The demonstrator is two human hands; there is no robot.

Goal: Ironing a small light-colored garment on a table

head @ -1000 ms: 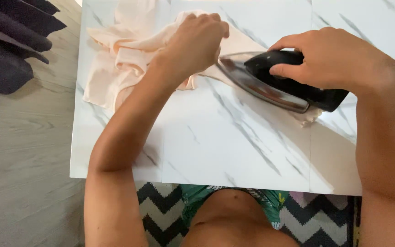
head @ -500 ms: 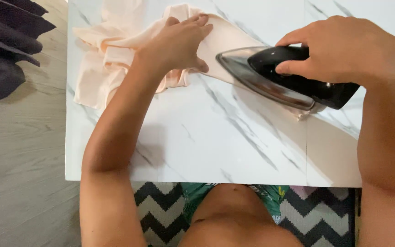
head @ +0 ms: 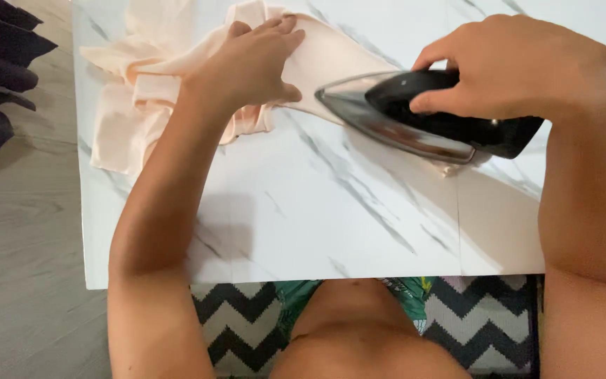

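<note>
Since a second ago the left hand (head: 250,67) has flattened on the peach garment (head: 142,105) — right hand (head: 506,70) stays clamped on the iron (head: 422,116), now nearer it.

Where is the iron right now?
The black iron sits upper right on the marble table, gripped by the right hand, pressing the peach cloth.

irons: 1 (head: 422,116) | peach cloths: 1 (head: 149,84) | marble tables: 1 (head: 317,217) | hands: 2
</note>
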